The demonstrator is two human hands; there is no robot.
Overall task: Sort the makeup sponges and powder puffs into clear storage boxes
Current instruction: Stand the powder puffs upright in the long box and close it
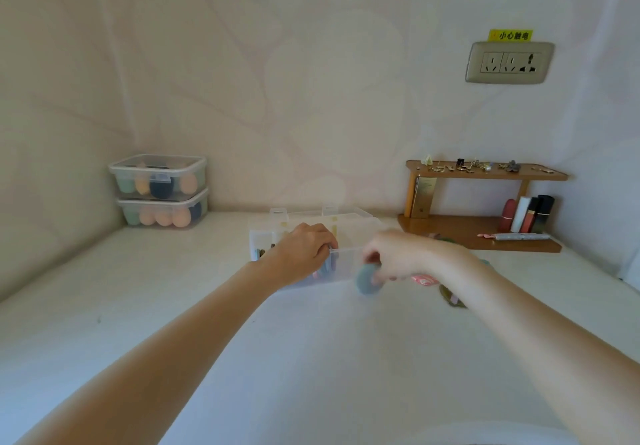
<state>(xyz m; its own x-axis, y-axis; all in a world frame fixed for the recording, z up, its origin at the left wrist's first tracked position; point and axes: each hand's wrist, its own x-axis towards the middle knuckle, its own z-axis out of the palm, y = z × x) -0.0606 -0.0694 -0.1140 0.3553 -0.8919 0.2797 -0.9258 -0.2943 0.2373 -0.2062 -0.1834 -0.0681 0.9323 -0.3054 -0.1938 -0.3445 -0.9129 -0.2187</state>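
Observation:
A clear storage box [349,226] with inner dividers stands open in the middle of the white table, with several puffs standing on edge inside. My left hand [304,250] rests on the box's front wall, fingers curled over the rim among the puffs. My right hand [394,257] is just right of the box and pinches a round blue-grey powder puff [367,280] in front of the box's right corner. A pink patterned puff [424,279] and a dark olive puff [452,297] lie on the table under my right wrist.
Two lidded clear boxes [161,190] filled with egg-shaped sponges are stacked at the back left corner. A small wooden shelf [481,233] with lipsticks and jewellery stands at the back right. A wall socket [509,62] is above it.

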